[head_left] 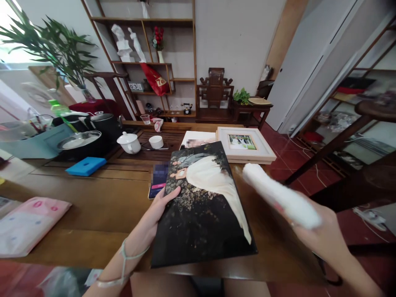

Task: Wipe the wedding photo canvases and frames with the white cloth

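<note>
My left hand grips the left edge of a dark photo panel, its thumb lying on the front. The panel bears a wedding picture with a long white dress and is tilted above the table's near edge. To the right of the panel, apart from it, my right hand is closed around a folded white cloth. The cloth and this hand are somewhat blurred. A phone with a lit screen lies partly hidden behind the panel's left edge.
Behind the panel, a light framed photo lies on the wooden table. A white lidded cup, a small white bowl, a blue sponge-like block and a black kettle stand leftward. A pink-white packet lies far left.
</note>
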`<action>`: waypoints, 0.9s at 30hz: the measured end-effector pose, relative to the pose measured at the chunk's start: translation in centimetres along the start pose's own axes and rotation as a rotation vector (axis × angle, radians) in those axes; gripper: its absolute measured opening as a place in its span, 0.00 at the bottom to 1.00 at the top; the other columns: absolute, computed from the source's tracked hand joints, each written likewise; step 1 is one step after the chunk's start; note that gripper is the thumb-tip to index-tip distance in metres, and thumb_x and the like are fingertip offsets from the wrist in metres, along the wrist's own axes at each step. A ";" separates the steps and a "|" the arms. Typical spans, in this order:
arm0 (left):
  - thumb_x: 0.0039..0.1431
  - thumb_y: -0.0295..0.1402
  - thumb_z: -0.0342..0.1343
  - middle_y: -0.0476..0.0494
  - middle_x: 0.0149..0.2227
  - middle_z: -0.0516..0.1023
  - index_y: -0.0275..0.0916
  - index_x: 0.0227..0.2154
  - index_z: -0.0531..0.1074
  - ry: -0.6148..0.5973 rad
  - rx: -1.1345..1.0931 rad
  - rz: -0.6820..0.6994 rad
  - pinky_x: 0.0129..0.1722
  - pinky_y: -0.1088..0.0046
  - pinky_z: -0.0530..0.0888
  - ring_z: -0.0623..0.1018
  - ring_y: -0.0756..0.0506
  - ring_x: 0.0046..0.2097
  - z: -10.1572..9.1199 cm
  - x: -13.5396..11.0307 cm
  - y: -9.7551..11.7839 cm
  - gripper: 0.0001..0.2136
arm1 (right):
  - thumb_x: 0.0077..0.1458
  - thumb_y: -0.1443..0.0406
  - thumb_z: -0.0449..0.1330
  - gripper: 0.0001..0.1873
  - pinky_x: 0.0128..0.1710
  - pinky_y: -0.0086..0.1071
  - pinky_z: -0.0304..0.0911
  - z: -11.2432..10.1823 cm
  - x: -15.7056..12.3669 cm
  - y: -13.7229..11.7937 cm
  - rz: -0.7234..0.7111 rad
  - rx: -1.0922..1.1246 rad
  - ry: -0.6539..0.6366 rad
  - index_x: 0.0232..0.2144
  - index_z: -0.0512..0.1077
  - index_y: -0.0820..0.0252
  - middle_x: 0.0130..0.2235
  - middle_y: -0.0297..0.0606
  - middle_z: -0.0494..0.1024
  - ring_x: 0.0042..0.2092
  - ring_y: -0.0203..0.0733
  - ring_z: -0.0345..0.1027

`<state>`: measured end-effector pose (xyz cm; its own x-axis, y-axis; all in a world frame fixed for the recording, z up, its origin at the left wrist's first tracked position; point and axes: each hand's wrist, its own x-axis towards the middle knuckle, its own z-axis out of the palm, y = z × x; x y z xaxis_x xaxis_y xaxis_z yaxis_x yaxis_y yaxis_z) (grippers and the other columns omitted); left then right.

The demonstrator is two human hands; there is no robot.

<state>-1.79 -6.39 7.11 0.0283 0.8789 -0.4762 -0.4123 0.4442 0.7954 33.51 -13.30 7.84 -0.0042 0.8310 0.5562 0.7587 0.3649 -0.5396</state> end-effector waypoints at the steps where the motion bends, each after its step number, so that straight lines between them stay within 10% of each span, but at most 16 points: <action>1: 0.47 0.31 0.69 0.41 0.36 0.84 0.39 0.49 0.72 0.014 -0.004 -0.008 0.36 0.64 0.82 0.84 0.39 0.34 -0.5 -0.2 0.2 0.24 | 0.50 0.69 0.57 0.28 0.47 0.51 0.73 0.4 -0.7 0.6 -0.139 -0.102 -0.069 0.55 0.71 0.51 0.51 0.41 0.79 0.49 0.58 0.75; 7: 0.45 0.30 0.71 0.41 0.36 0.84 0.42 0.50 0.72 0.034 0.064 -0.037 0.36 0.63 0.82 0.85 0.37 0.36 -2.6 -2.2 0.8 0.26 | 0.51 0.63 0.62 0.40 0.53 0.50 0.68 3.1 -2.3 3.0 -0.360 -0.370 -0.533 0.65 0.58 0.52 0.62 0.43 0.68 0.61 0.59 0.63; 12: 0.44 0.30 0.72 0.40 0.38 0.84 0.42 0.50 0.71 0.046 0.084 -0.078 0.36 0.62 0.82 0.85 0.36 0.37 -3.8 -3.5 0.7 0.28 | 0.59 0.50 0.58 0.28 0.53 0.45 0.68 3.5 5.5 1.4 -0.293 -0.253 -0.611 0.59 0.66 0.48 0.58 0.37 0.74 0.56 0.52 0.69; 19: 0.43 0.32 0.73 0.40 0.40 0.84 0.42 0.50 0.72 0.072 0.072 -0.075 0.37 0.63 0.82 0.84 0.36 0.39 -4.3 -3.7 -0.4 0.29 | 0.62 0.54 0.57 0.34 0.64 0.48 0.52 17.4 19.5 -1.5 -0.433 -0.372 -0.604 0.64 0.58 0.67 0.66 0.55 0.59 0.68 0.57 0.48; 23: 0.42 0.32 0.73 0.40 0.40 0.84 0.42 0.48 0.72 0.096 0.071 -0.081 0.41 0.64 0.81 0.84 0.38 0.40 -4.8 -3.6 -1.0 0.27 | 0.53 0.50 0.65 0.47 0.64 0.59 0.44 23.9 22.1 -1.0 -0.407 -0.487 -0.670 0.65 0.54 0.68 0.68 0.60 0.50 0.68 0.69 0.40; 27: 0.42 0.33 0.73 0.40 0.39 0.84 0.41 0.47 0.73 0.098 0.068 -0.092 0.41 0.64 0.81 0.84 0.38 0.39 -5.1 -3.3 -1.2 0.26 | 0.58 0.49 0.60 0.38 0.58 0.61 0.56 26.0 22.4 -0.3 -0.359 -0.583 -0.691 0.64 0.57 0.61 0.67 0.57 0.55 0.65 0.67 0.51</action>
<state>-6.08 -10.73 5.85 -0.0270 0.8144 -0.5797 -0.3491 0.5358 0.7688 16.26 16.13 4.04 -0.5384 0.8421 0.0323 0.8406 0.5340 0.0907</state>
